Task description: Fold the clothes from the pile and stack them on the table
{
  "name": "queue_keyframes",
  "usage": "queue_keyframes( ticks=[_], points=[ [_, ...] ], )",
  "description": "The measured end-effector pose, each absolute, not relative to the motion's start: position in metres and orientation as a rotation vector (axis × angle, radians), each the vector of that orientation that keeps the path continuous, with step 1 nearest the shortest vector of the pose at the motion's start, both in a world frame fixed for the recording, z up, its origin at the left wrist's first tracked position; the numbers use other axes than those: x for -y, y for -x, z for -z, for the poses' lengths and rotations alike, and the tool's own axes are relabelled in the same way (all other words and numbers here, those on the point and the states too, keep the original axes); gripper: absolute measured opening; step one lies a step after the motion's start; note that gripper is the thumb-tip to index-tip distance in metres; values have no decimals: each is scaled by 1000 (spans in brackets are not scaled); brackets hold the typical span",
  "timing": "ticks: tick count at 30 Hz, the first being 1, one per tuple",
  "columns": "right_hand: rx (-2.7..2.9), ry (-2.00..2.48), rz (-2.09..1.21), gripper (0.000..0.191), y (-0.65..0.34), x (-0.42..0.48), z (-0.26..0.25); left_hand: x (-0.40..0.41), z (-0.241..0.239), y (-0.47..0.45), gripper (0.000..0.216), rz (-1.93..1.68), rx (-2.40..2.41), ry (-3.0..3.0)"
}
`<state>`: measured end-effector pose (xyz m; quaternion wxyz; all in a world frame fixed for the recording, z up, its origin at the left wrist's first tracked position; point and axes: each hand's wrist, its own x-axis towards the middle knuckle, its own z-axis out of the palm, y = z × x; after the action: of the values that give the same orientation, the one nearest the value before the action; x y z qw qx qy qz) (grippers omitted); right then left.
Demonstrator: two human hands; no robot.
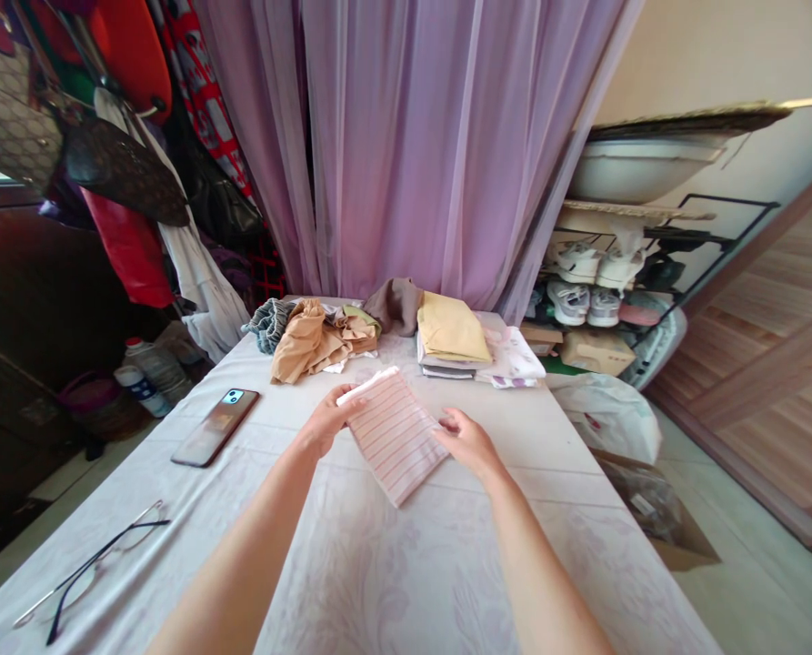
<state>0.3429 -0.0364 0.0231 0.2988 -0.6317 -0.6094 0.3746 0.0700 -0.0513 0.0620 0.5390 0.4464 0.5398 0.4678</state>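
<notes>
A pink striped cloth (400,437), folded into a rectangle, is held tilted just above the table's middle. My left hand (330,418) pinches its upper left corner, thumb on top. At its right edge is my right hand (470,441), fingers curled against the cloth's side. Beyond the cloth, to the right, stands a stack of folded fabric with a yellow piece (452,327) on top. A white folded piece with purple print (515,357) lies beside that stack. Crumpled clothes, among them a tan garment (306,341) and a grey-brown one (395,307), are heaped at the back left.
On the patterned white tablecloth (371,582) lie a phone (215,428) and eyeglasses (92,569) at the left. Purple curtains (406,155) hang behind the table. Bags hang at the left, and a rack with white shoes (576,300) stands at the right.
</notes>
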Motion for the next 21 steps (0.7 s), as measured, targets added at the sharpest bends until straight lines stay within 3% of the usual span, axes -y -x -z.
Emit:
queue_keyframes(
  ticks=[5, 13, 21],
  points=[
    [1631, 1340, -922, 86, -329, 41, -46, 60, -88, -97, 67, -1118, -1070, -1123],
    [1567, 1149, -1175, 48, -324, 51, -70, 67, -109, -114, 69, -1116, -908, -1092],
    [1510, 1093, -1048, 42, -320, 56, -64, 69, -92, -115, 72, -1108, -930, -1120]
  ],
)
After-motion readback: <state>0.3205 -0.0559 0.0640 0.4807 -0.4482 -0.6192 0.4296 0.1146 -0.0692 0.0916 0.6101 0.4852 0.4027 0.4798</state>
